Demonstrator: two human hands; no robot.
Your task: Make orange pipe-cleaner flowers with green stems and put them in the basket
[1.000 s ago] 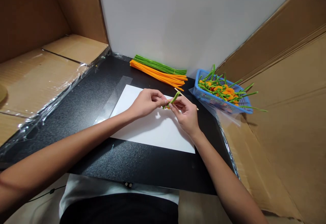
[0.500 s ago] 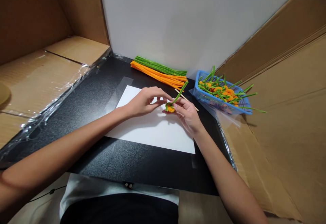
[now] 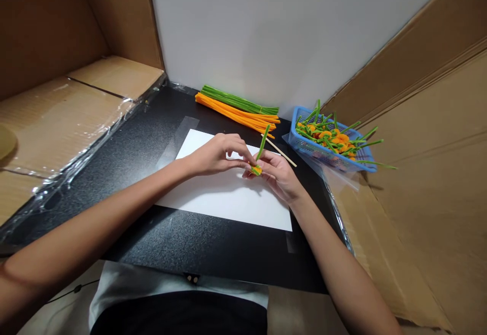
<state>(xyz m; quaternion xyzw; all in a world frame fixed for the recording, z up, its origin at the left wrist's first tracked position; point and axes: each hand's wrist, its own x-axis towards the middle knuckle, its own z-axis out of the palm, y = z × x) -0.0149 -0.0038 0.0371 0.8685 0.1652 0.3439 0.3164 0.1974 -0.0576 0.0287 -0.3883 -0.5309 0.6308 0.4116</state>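
Both hands meet over a white sheet of paper [image 3: 213, 198] on a black table [image 3: 144, 147]. My left hand [image 3: 216, 155] pinches a small orange coil wrapped in a green pipe cleaner [image 3: 261, 149], whose free end sticks up. My right hand [image 3: 279, 172] holds the same piece from the right, fingers curled round it. A thin wooden stick [image 3: 283, 152] lies on the table just behind my right hand.
Bundles of green pipe cleaners [image 3: 238, 100] and orange pipe cleaners [image 3: 238, 114] lie by the white back wall. A blue basket [image 3: 304, 144] with several finished orange-and-green pieces stands at the right. Cardboard walls flank the table on both sides.
The green stem has swung from leaning right to nearly upright as the fingers turn it round the orange coil. Both hands stay over the paper.
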